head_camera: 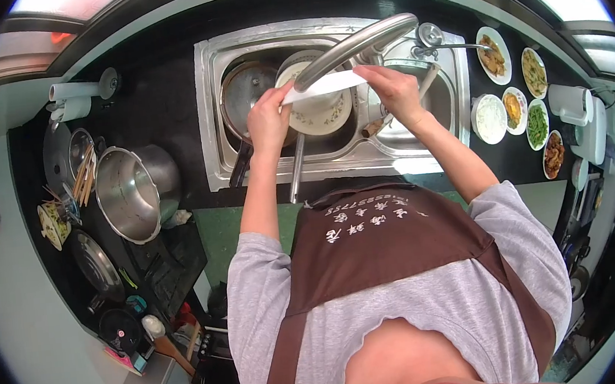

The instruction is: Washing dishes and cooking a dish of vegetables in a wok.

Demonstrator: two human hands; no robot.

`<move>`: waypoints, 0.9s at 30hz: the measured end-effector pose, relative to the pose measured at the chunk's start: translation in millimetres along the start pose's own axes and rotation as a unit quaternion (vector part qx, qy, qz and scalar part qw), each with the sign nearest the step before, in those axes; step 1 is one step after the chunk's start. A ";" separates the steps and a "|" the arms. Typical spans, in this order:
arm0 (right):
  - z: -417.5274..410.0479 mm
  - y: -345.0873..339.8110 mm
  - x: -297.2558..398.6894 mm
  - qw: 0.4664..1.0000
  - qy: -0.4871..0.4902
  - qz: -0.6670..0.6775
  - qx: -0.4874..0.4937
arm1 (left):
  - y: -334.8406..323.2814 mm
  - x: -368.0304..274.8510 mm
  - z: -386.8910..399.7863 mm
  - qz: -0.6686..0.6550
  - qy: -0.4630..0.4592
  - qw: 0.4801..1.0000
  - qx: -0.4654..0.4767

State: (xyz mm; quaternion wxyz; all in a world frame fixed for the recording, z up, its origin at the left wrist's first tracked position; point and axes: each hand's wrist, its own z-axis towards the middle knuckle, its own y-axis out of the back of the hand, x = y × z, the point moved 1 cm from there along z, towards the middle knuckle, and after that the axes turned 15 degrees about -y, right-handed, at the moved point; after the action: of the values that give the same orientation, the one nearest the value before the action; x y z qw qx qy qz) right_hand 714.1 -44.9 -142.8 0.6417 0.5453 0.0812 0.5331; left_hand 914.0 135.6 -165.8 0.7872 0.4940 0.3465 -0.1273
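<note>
Both hands are raised over a double stainless-steel sink (210, 118), near the curved faucet (360, 45). Between them stretches a flat white strip (325, 86), whose material I cannot tell. My left hand (268, 121) grips its left end, and my right hand (393, 92) pinches the right end. Below the strip, a cream bowl with a floral pattern (323, 121) sits in the left basin. Beside it lies a pan with a glass lid (240, 96), its dark handle (240, 165) reaching over the sink's front edge. A metal handle (297, 168) also sticks out there.
Plates of cooked food (493, 56) and a bowl of white food (491, 119) stand right of the sink. A wooden-handled utensil (376, 127) lies across the divider. On the left are a large steel pot (130, 195), chopsticks (84, 177) and a paper roll (73, 91).
</note>
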 end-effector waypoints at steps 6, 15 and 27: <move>14.9 -22.3 17.2 0.994 -0.020 0.087 0.062 | 33.7 -7.1 -9.9 0.116 -0.059 0.991 -0.027; 4.5 -123.0 23.0 0.939 -0.013 -0.074 0.336 | 84.6 16.5 -80.9 0.245 0.037 0.963 -0.107; -10.2 -183.2 26.2 0.957 -0.159 -0.060 0.235 | 58.5 163.9 -85.2 -0.300 0.434 0.743 -0.412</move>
State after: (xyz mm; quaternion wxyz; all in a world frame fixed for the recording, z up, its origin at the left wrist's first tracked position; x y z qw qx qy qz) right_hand 827.2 11.5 -278.4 0.5310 0.7526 0.1330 0.3658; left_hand 1029.2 260.7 -258.7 0.6002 -0.0064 0.7994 0.0265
